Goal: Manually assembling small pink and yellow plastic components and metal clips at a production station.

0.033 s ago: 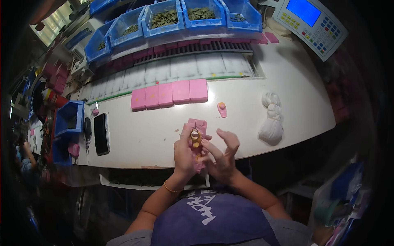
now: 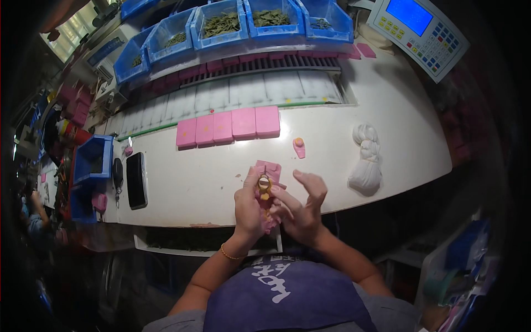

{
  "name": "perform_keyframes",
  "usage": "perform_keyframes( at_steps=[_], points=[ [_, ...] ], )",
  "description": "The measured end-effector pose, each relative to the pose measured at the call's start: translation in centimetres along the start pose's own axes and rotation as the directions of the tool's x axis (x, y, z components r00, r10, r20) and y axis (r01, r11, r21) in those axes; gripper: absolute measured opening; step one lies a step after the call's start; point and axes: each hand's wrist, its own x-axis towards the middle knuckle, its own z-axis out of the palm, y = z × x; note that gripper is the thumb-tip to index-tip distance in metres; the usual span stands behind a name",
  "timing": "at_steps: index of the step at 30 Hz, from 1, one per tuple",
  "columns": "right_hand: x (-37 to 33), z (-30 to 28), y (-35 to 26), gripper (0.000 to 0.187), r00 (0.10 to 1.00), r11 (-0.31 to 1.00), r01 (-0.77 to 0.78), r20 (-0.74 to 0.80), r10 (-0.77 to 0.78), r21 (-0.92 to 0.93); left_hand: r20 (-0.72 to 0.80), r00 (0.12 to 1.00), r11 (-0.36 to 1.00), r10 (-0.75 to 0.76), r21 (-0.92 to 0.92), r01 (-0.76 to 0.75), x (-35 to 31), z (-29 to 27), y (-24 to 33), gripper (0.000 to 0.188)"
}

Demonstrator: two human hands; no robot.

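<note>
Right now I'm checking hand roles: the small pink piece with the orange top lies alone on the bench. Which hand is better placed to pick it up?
Probably the right hand. Its fingers are spread and look free, and the small pink piece lies up on its side. The left hand is closed around the yellow part.

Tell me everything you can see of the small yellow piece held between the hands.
The small yellow piece is an amber-yellow part with a pale round face, too small to tell its material. It sits upright at the near edge of the white table, against a pink holder behind it. The left hand grips it from the left with thumb and fingers; the right hand touches it from the right with the forefinger, other fingers spread.
</note>
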Motion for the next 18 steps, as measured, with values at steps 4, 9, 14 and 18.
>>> perform_keyframes(
  at_steps=[4,9,14,18],
  points=[
    [3.4,-2.1,0.9,0.037,0.976,0.981,0.164,0.161,-0.147,-0.100,0.078,0.991,0.978,0.109,0.171,-0.121,0.1,-0.6,-0.7,0.040],
    [4.5,-3.4,1.9,0.028,0.912,0.901,0.384,0.232,-0.337,-0.203,0.009,0.982,0.947,0.191,0.263,-0.187,-0.2,0.2,-0.8,0.042],
    [4.7,-3.6,1.6,0.024,0.964,0.962,0.193,0.144,-0.222,0.191,0.084,0.967,0.885,0.241,0.391,-0.254,-0.4,0.0,-0.9,0.049],
    [4.3,-4.9,3.0,0.018,0.977,0.996,0.068,0.206,-0.056,-0.052,-0.009,0.997,0.927,0.083,0.369,-0.074,0.2,-0.5,0.2,0.061]
  ],
)
